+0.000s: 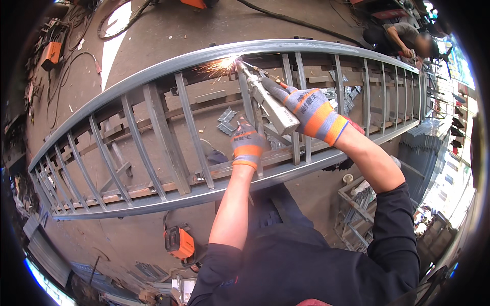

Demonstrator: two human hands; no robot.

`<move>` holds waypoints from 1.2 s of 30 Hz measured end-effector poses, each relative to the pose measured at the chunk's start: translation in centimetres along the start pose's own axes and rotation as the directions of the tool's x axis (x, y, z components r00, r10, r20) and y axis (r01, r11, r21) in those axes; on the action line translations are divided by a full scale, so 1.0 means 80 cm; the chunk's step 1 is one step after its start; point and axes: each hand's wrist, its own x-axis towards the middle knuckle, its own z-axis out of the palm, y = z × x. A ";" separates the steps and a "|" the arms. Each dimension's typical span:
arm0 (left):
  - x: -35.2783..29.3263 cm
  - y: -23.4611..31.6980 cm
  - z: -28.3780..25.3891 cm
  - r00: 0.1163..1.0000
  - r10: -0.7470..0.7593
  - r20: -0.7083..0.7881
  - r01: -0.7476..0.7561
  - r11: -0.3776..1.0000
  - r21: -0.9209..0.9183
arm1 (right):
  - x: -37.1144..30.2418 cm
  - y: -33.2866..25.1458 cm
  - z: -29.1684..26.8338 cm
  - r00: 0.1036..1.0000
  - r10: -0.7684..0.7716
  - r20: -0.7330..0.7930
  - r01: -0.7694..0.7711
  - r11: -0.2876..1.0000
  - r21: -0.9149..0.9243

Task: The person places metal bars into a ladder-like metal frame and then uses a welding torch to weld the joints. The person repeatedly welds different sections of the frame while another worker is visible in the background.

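My right hand, in a grey and orange work glove, is closed round a silver welding gun. The gun's nozzle reaches the far rail of a long ladder-like metal frame, and bright sparks spray leftward from its tip. My left hand, gloved alike, is wrapped over a metal crossbar below the welding spot; some of its fingers are hidden. More crossbars run between the far rail and the near rail, which passes beneath my forearms.
Small metal brackets lie inside the frame, with another pile farther right. An orange machine stands on the floor near me. Another person leans over the frame's far right end. Cables cross the floor beyond. A metal rack stands at the right.
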 end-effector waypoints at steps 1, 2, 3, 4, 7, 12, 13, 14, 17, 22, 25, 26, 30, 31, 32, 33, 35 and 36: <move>0.000 0.000 0.000 1.000 0.012 -0.014 -0.012 1.000 0.007 | 0.000 0.000 0.001 1.000 0.006 0.030 -0.005 1.000 -0.025; 0.000 0.000 0.001 1.000 0.018 -0.010 -0.018 1.000 0.014 | 0.001 0.001 0.002 1.000 -0.003 0.019 0.004 1.000 -0.016; 0.000 -0.001 0.002 0.999 0.023 -0.028 -0.023 1.000 0.012 | 0.001 0.002 0.003 1.000 -0.005 0.018 0.005 1.000 -0.010; 0.000 -0.001 0.002 0.999 0.023 -0.027 -0.023 1.000 0.010 | 0.000 0.002 0.004 1.000 0.001 0.024 -0.001 1.000 -0.004; 0.000 -0.004 0.004 1.000 0.020 -0.005 -0.020 1.000 0.002 | -0.001 0.004 0.006 0.999 -0.014 -0.042 0.015 1.000 0.022; 0.001 -0.006 0.006 0.999 0.041 -0.035 -0.040 0.999 0.027 | -0.003 0.007 0.008 0.998 -0.021 -0.055 0.023 0.999 0.035; 0.001 -0.006 0.006 0.998 0.033 -0.044 -0.032 0.999 0.016 | -0.003 0.008 0.009 0.998 -0.018 -0.053 0.020 0.999 0.040; 0.002 -0.006 0.006 0.999 0.020 -0.029 -0.020 1.000 0.003 | -0.003 0.009 0.009 0.998 -0.022 -0.053 0.024 0.999 0.036; 0.003 -0.004 0.005 1.000 0.000 0.000 0.000 0.999 0.037 | -0.004 0.013 0.011 0.999 -0.021 -0.030 0.022 0.999 0.037; 0.003 -0.003 0.001 1.000 0.014 -0.024 -0.014 1.000 -0.001 | -0.006 0.017 0.014 0.998 -0.034 -0.048 0.037 0.998 0.047; 0.004 -0.005 0.001 1.000 0.010 0.021 -0.010 1.000 -0.009 | -0.007 0.015 0.012 0.999 -0.015 -0.052 0.019 0.997 0.068; 0.004 -0.006 0.001 0.999 0.009 0.039 -0.009 1.000 -0.010 | -0.009 0.014 0.011 0.998 -0.013 -0.067 0.017 0.997 0.072; 0.005 -0.009 0.006 1.000 0.024 0.005 -0.024 1.000 0.000 | -0.010 0.013 0.004 0.999 0.039 0.007 -0.039 0.997 0.070; 0.005 -0.010 0.008 1.000 0.026 -0.002 -0.026 1.000 0.007 | -0.010 0.013 0.003 0.998 0.046 0.036 -0.048 0.996 0.072; 0.005 -0.010 0.009 1.000 0.030 -0.002 -0.030 0.999 0.015 | -0.010 0.012 0.002 0.999 0.042 0.017 -0.043 0.996 0.080; 0.005 -0.010 0.010 0.999 0.033 -0.020 -0.033 0.999 0.020 | -0.010 0.012 0.001 0.999 0.039 -0.002 -0.039 0.995 0.088; 0.005 -0.010 0.010 0.999 0.033 -0.007 -0.033 0.999 0.037 | -0.012 0.011 0.000 0.999 0.039 -0.026 -0.036 0.995 0.098; 0.005 -0.010 0.009 0.999 0.036 -0.025 -0.036 0.999 0.022 | -0.012 0.011 0.000 0.999 0.041 -0.032 -0.038 0.994 0.100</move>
